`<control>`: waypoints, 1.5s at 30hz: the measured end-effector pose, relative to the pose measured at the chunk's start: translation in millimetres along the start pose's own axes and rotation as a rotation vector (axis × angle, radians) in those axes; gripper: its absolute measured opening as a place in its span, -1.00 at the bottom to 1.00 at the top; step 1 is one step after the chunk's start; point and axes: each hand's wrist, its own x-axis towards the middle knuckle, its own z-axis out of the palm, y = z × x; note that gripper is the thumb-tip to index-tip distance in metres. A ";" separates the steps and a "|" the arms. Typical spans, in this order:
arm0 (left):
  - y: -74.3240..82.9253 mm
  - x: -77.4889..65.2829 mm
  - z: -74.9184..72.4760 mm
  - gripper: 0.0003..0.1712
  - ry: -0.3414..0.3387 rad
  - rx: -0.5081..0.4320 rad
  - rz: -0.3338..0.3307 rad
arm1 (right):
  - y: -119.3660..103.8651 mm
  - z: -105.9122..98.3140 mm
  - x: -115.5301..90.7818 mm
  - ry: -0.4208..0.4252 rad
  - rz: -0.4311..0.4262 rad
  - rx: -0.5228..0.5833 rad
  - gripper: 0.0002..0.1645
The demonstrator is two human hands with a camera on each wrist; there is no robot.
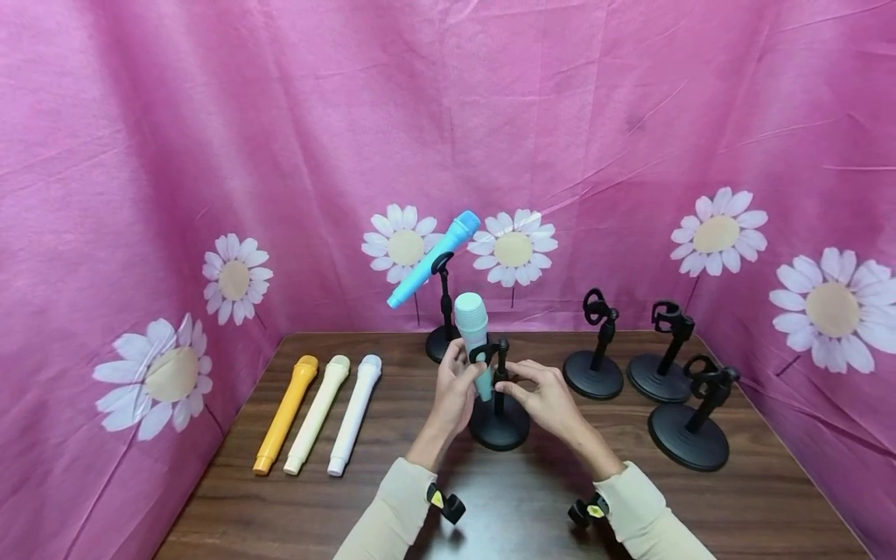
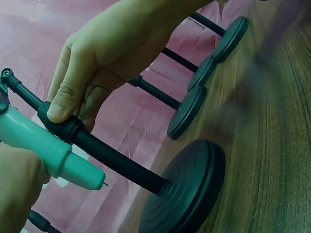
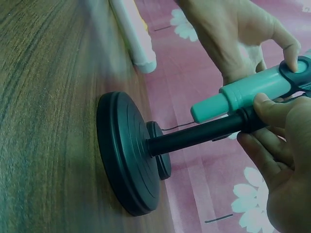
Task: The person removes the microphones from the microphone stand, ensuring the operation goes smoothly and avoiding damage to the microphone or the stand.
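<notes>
A mint-green microphone (image 1: 471, 320) sits in the ring clip of a black microphone stand (image 1: 500, 428), tilted with its head up. My left hand (image 1: 453, 393) holds the microphone beside the clip; in the right wrist view its thumb (image 3: 290, 54) presses at the clip's edge. With thumb and fingers, my right hand (image 1: 549, 397) pinches the collar (image 2: 60, 124) on the stand's pole. The stand's round base (image 3: 127, 153) rests on the table. The microphone's lower end (image 2: 80, 170) hangs beside the pole, apart from the base.
Orange (image 1: 285, 416), cream (image 1: 317, 416) and white (image 1: 355, 416) microphones lie on the table at left. Behind, a blue microphone (image 1: 434, 258) sits tilted in another stand (image 1: 439, 342). Three bare stands (image 1: 593, 375) (image 1: 659, 379) (image 1: 689, 437) stand at right. A pink curtain (image 1: 448, 117) hangs behind.
</notes>
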 end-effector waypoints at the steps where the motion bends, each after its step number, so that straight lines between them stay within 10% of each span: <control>1: -0.5 0.0 -0.3 -0.55 -0.002 0.001 0.004 | -0.2 0.3 0.0 0.005 -0.005 -0.008 -0.56; 10: 7.9 -0.1 -4.1 -0.48 -0.073 0.155 0.004 | -0.7 1.9 -1.0 0.024 -0.031 -0.054 -0.56; 22: 59.9 19.1 2.7 -0.42 -0.139 0.486 0.141 | -0.3 4.6 -2.4 0.025 -0.047 0.018 -0.59; 45: 61.8 26.3 6.8 -0.48 -0.095 0.497 0.174 | 1.8 5.0 -1.1 0.024 -0.093 0.034 -0.66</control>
